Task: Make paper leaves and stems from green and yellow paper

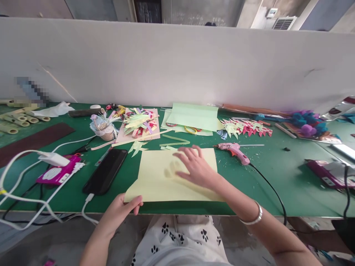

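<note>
Green work table, seen from above, backed by a white partition. At the near edge, directly before me, lies a pale yellow sheet, flat on the table with its near left corner at the table's lip.

My left hand is closed on that corner: the thumb lies on top of the paper and the fingers curl beneath the edge, out of sight. My right hand rests palm down on the upper middle of the sheet, fingers spread and extended, gripping nothing. A silver bracelet circles the right wrist.

Left of the sheet, just beside it, lies a black phone, screen dark, with a white cable at its near end. Right of the sheet's far corner lies a pink glue gun, nozzle pointing left, its black cord trailing toward the near edge. Farther back are a heap of cut paper strips and a pale green sheet, with yellow-handled scissors partly under it.
</note>
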`<state>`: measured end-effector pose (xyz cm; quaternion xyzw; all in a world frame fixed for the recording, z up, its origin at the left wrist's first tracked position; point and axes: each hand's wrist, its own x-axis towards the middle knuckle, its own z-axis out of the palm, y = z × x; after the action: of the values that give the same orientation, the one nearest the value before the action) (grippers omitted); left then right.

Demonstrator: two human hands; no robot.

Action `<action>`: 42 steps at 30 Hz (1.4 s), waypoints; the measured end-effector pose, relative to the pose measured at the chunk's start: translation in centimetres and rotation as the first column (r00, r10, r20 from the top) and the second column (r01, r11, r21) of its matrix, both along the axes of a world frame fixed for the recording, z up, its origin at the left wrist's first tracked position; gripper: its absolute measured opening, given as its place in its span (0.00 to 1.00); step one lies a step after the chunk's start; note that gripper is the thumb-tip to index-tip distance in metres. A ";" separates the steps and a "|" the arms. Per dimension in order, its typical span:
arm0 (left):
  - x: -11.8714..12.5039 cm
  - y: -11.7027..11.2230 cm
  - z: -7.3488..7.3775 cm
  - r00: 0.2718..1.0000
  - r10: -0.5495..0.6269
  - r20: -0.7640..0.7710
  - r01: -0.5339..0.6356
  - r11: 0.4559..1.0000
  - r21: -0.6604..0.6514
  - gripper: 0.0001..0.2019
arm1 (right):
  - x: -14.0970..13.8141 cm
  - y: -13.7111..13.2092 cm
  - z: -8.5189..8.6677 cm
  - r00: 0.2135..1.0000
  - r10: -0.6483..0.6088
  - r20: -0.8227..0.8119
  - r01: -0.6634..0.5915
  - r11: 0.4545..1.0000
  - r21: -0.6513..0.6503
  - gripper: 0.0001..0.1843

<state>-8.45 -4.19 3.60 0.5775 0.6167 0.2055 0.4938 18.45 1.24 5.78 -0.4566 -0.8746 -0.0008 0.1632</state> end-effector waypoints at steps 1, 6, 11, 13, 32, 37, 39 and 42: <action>-0.1 -0.1 0.0 1.000 -0.002 -0.008 0.002 1.000 -0.011 0.25 | 0.1 -1.2 -0.1 0.996 0.089 -0.007 -0.089 0.992 -0.091 0.29; -0.6 -0.1 0.2 0.998 0.047 -0.036 -0.049 0.997 -0.057 0.23 | 1.3 -5.3 -1.5 0.968 0.242 0.070 -0.207 0.924 -0.322 0.39; 1.2 0.2 1.1 0.886 0.410 -0.216 -0.179 0.734 0.655 0.31 | 1.7 -6.1 -2.7 0.976 0.202 0.077 -0.160 0.914 -0.372 0.32; 2.5 0.2 1.6 0.876 0.237 -0.421 0.190 0.631 0.752 0.28 | 1.7 -6.1 -2.6 0.974 0.215 0.064 -0.176 0.911 -0.373 0.27; 6.9 5.4 0.3 0.510 -0.496 -0.702 0.851 0.409 0.329 0.16 | 4.5 -4.2 -1.2 0.982 0.118 0.146 -0.067 0.945 -0.319 0.16; 7.3 5.0 -0.7 0.435 -0.366 -0.822 0.860 0.439 0.260 0.11 | 3.5 -3.8 -3.5 0.969 -0.054 0.242 0.097 0.981 -0.171 0.10; 7.3 4.7 -1.1 0.459 -0.330 -0.825 0.827 0.497 0.262 0.09 | 3.3 -3.8 -4.5 0.971 -0.086 0.223 0.121 0.981 -0.149 0.10; 7.2 4.4 -2.0 0.558 -0.299 -0.774 0.748 0.585 0.313 0.08 | 3.3 -3.9 -5.4 0.981 -0.139 0.137 0.161 0.972 -0.169 0.11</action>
<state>-1.25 0.22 1.63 0.9021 0.4257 0.0124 0.0702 21.80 -2.64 0.35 -0.5335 -0.8424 0.0369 0.0663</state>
